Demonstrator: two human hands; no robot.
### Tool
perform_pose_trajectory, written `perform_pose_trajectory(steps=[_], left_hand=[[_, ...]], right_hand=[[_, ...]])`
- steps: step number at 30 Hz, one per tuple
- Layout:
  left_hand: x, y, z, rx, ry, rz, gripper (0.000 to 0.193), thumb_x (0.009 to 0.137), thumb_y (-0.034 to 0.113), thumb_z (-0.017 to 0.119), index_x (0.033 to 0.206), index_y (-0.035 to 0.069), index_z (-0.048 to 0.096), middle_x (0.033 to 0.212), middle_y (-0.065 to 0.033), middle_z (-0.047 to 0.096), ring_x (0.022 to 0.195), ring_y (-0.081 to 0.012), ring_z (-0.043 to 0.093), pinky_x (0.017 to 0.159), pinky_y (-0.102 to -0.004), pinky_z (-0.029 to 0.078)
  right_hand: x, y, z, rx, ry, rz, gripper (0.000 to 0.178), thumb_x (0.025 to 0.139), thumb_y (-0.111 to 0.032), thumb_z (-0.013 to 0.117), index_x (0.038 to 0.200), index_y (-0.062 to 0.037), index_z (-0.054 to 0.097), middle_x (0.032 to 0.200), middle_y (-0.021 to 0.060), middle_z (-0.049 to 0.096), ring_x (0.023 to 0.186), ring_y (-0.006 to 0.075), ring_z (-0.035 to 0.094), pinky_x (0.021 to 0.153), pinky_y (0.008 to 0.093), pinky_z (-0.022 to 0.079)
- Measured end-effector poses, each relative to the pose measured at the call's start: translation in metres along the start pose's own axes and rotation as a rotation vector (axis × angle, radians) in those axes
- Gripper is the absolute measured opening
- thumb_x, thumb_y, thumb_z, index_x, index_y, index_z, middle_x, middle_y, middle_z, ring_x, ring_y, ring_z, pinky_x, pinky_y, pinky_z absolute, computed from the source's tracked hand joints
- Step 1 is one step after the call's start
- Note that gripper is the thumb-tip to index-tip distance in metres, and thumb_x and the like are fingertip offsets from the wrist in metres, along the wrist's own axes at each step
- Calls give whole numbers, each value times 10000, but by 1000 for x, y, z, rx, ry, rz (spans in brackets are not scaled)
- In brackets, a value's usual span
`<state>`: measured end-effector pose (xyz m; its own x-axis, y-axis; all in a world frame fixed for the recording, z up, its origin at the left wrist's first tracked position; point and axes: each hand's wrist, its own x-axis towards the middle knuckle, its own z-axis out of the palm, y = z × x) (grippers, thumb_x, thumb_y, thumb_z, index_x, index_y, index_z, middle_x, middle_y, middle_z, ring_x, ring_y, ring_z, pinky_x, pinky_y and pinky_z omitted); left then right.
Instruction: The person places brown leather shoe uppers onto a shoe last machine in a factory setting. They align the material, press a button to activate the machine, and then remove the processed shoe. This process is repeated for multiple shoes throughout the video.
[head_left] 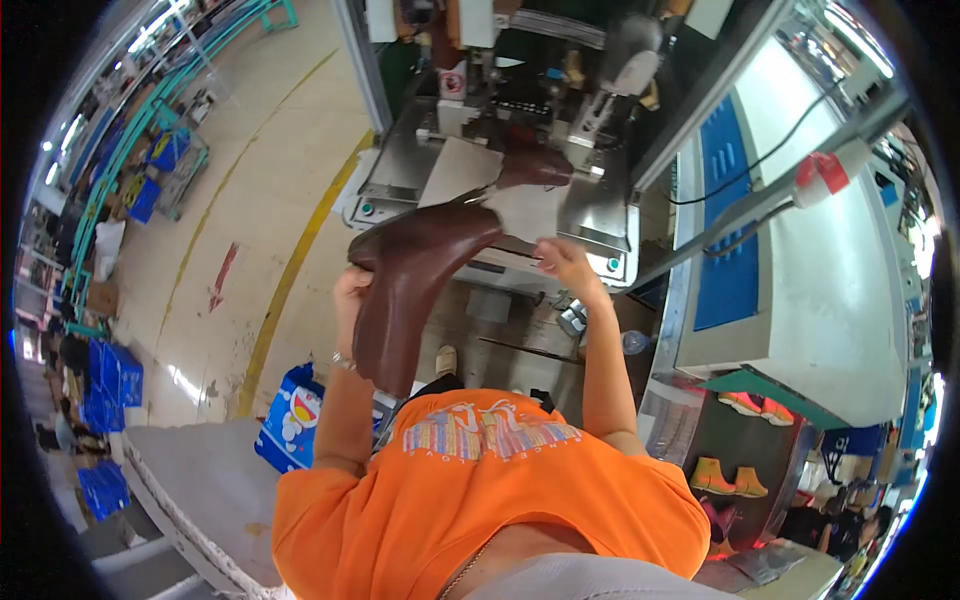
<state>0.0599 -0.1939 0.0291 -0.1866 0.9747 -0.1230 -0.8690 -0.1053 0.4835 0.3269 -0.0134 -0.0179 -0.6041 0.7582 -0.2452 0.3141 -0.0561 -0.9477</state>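
Blue bag with cartoon print (pixel 288 428): placed left of and nearer the wearer than the steel worktop (pixel 598 222), perhaps to be kept off the working surface.

Left hand (pixel 350 288): held before the worktop's left front corner. Its grip is closed on the outer edge of the leather piece, the fingers being partly hidden; the edge is probably pinched so that the limp leather is kept spread.

Brown boot-shaped leather piece (pixel 425 255): one, held up before the worktop's front edge, left of its middle, its narrower end hung toward the wearer. The far end is reached over the front edge; whether it is rested there cannot be told.

Second brown leather piece (pixel 535 167): laid on the pale sheet (pixel 460 172) upon the worktop, apparently for backing.

Right hand (pixel 568 268): held at the worktop's front edge, right of middle. Fingers are loosely curled, no object being seen in them; whether the fingertips meet cannot be told.
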Motion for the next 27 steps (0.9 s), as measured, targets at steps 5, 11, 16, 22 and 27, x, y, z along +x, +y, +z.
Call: perform_pose_trajectory(steps=[5,11,16,22,27], left_hand=[[21,-30,6,-45,-353,-146,566,630,49,536,1189,-11,470,1135,-151,558,1018,-254,564,878,-346,461],[47,-52,28,165,-479,-268,829,486,-59,584,1286,-2,377,1260,-131,469,1156,-237,467,979,-341,366],[61,-53,48,398,-688,-390,741,609,128,727,1266,3,407,1231,-111,492,1146,-216,472,977,-323,355],[152,-42,116,548,-978,-516,549,769,355,683,1148,-6,519,1075,-46,583,980,-106,535,873,-254,406],[188,-25,176,827,-1021,-661,491,724,308,736,1059,-11,571,936,-7,626,833,-63,566,761,-212,443]], right_hand=[[2,-23,55,887,-248,-74,534,912,-411,415,1292,-39,376,1225,124,490,1047,212,525,897,388,443],[-59,-99,10,-103,119,-503,326,865,-209,569,1129,-25,512,1034,86,597,897,147,587,779,300,502],[-55,-85,-28,988,-158,-197,255,828,-208,637,1001,-33,571,864,12,620,737,81,584,679,220,494],[-13,-86,-65,748,-251,-361,250,845,-293,616,954,-72,573,860,-25,589,776,67,542,721,214,432],[-8,-94,-88,508,-155,-417,330,824,-369,627,954,-71,574,863,-32,578,802,60,518,738,222,411]])
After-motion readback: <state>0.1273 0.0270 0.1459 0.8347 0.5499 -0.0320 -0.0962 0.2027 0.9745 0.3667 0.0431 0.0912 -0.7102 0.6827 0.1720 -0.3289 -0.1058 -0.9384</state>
